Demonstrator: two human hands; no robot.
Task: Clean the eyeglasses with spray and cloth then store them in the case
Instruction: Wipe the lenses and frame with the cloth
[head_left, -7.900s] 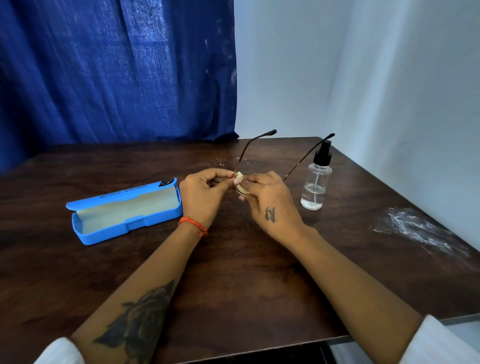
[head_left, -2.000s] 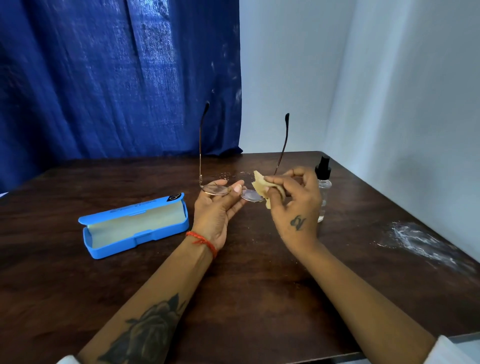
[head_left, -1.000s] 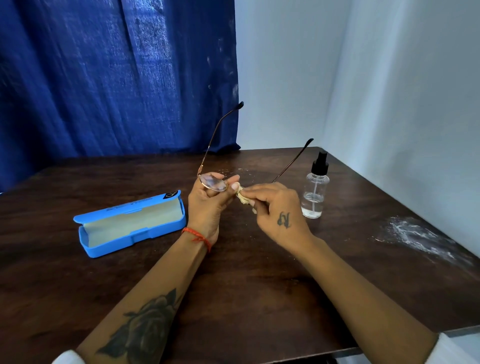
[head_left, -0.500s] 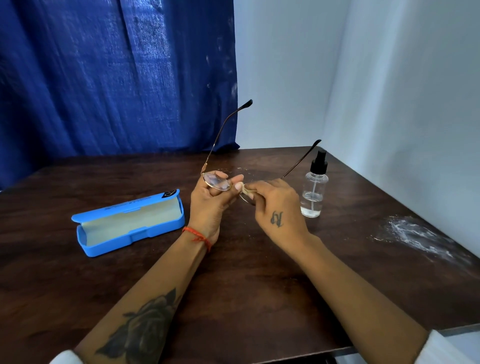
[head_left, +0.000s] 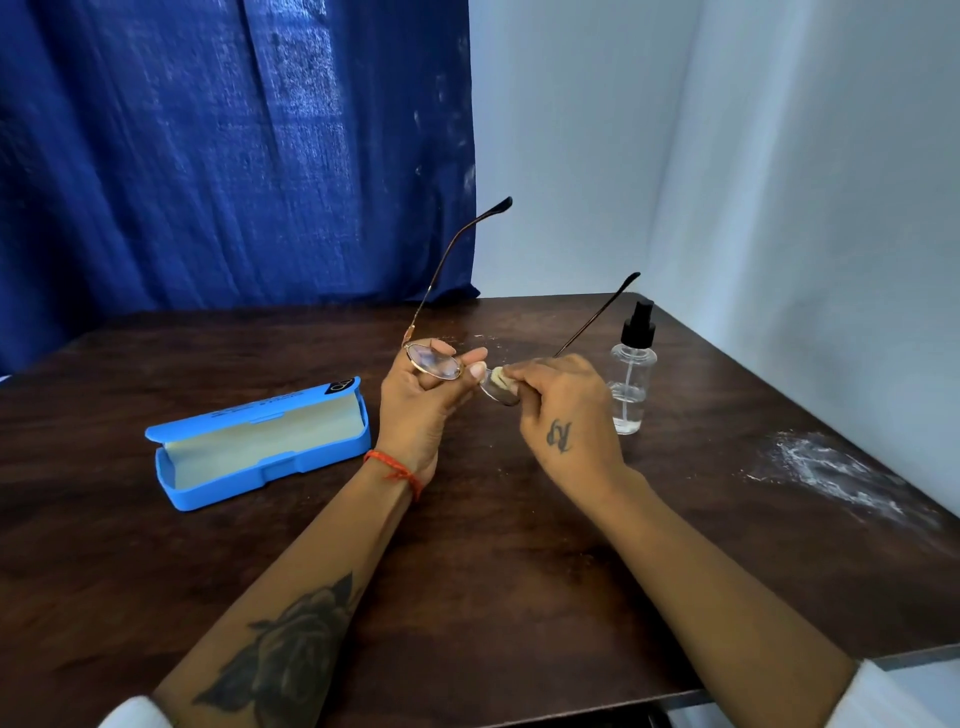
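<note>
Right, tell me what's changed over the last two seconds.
The eyeglasses tilted, so their temples lean right instead of standing upright. The right hand closed the yellow cloth back onto the right lens. The left hand still holds the frame; the blue case stays open and the spray bottle stays put.

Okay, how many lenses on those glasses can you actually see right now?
2. One lens lies clear against the left hand fingers; the other lens is partly covered by the cloth pinched in the right hand.
</note>
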